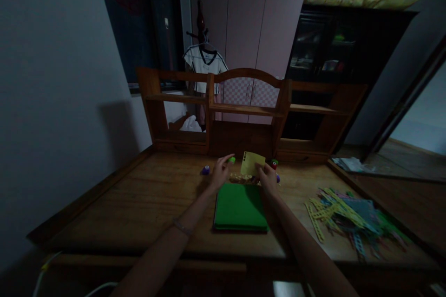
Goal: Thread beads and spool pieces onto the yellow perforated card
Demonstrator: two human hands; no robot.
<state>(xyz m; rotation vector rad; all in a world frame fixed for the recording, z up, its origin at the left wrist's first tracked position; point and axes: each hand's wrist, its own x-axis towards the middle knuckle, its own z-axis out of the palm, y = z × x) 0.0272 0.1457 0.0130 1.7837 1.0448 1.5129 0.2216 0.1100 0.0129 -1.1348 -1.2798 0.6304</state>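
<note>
My left hand is closed around a small bright-green paper punch, mostly covered by the fingers. In my right hand a yellow sheet of paper is pinched by its right side, upright above the desk. A row of small dark holes runs down the sheet's left edge, on the side facing the punch; the two are apart. Just below both hands lies a green folder-like pad. Gold-coloured bits are scattered behind it. A purple punch stands left of my left hand.
Red-and-green and purple small objects sit behind my right hand, partly hidden. A heap of punched paper strips covers the desk's right side. A wooden shelf unit rises along the back of the desk.
</note>
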